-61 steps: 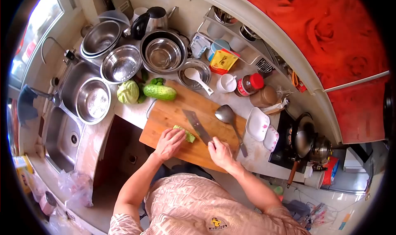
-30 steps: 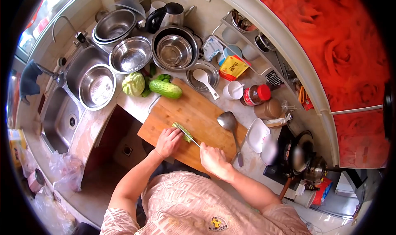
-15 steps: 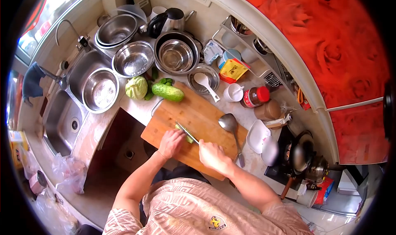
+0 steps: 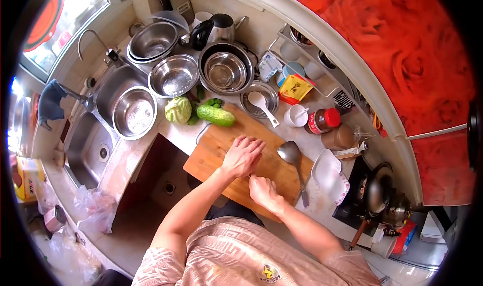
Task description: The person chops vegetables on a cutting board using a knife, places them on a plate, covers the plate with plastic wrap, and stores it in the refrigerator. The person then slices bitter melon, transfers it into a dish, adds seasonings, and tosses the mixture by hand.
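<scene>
The wooden cutting board [image 4: 214,158] lies at the counter's front edge. Over its middle reaches my left hand [image 4: 243,155], palm down with fingers stretched out; it covers whatever lies beneath. Just below it, my right hand [image 4: 264,191] is closed round the handle of a knife [image 4: 250,176], whose blade is hidden by my left hand. A whole cucumber [image 4: 216,115] rests at the board's far left corner, beside a pale green cabbage [image 4: 178,110]. A metal spatula [image 4: 292,158] lies on the board's right side.
Several steel bowls [image 4: 174,75] and a kettle [image 4: 220,30] stand behind. A sink [image 4: 83,150] is at the left. Along the right are a white spoon [image 4: 261,105] in a bowl, a red-lidded jar [image 4: 322,120], a white dish [image 4: 327,171] and a stove with a pan [image 4: 378,188].
My left hand has moved up and right, from beside the cut green piece to over the knife blade, hiding both from view. The whole scene has shifted slightly right as the camera turned.
</scene>
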Demonstrator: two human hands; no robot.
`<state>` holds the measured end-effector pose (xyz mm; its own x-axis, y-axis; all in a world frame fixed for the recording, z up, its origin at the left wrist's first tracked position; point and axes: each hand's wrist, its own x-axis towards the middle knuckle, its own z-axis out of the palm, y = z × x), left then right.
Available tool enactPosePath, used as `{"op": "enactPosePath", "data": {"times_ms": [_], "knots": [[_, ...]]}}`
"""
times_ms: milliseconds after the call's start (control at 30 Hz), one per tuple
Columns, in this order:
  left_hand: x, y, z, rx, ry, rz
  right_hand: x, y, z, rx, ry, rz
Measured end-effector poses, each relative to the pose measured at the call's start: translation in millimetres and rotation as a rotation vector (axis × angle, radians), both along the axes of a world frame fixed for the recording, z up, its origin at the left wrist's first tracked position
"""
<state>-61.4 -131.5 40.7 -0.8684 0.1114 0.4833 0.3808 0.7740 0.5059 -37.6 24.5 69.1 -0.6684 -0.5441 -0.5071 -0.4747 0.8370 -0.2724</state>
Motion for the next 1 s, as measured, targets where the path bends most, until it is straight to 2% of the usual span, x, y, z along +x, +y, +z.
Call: {"op": "enactPosePath", "data": {"times_ms": [33,100,200,400,467,533,567,600,633,667,767,833,867,1000], "knots": [[-2,1,-3,-0.005,-0.003,-0.004,0,0,-1,-0.005,-0.003,-0.004],[-3,4,-6,-0.107,-0.239,-0.05,1,2,-6,-0.027,-0.011,-0.015],[-2,5,-8,-0.155,-0.235,0.002,1,5,-8,-0.109,0.01,0.021],[-2,7,-9,-0.256,-0.264,-0.108,10,10,-25,-0.131,0.025,-0.087],[-2,12,-9,-0.115,-0.02,-0.121,9,18,-32,-0.203,0.049,-0.084],[14,3,25,0.214,0.083,0.108,6,22,-29,-0.219,0.027,-0.133],[29,-3,23,0.367,0.081,0.237,7,24,-30,-0.275,0.055,-0.157],[41,-7,12,0.435,0.141,0.483,7,27,-30,-0.33,0.083,-0.174],[52,-14,-11,0.632,0.054,0.652,8,30,-25,-0.328,0.081,-0.175],[65,-17,-21,0.751,-0.147,0.776,12,32,-16,-0.39,0.068,-0.228],[78,-3,-27,0.708,-0.542,0.839,13,39,-10,-0.516,0.119,-0.294],[75,6,-22,0.515,-0.668,0.836,13,47,-9,-0.574,0.183,-0.313],[72,10,-9,0.425,-0.729,0.836,13,51,-6,-0.598,0.196,-0.334],[73,5,-15,0.386,-0.768,0.736,15,69,-7,-0.629,0.205,-0.369]]}}
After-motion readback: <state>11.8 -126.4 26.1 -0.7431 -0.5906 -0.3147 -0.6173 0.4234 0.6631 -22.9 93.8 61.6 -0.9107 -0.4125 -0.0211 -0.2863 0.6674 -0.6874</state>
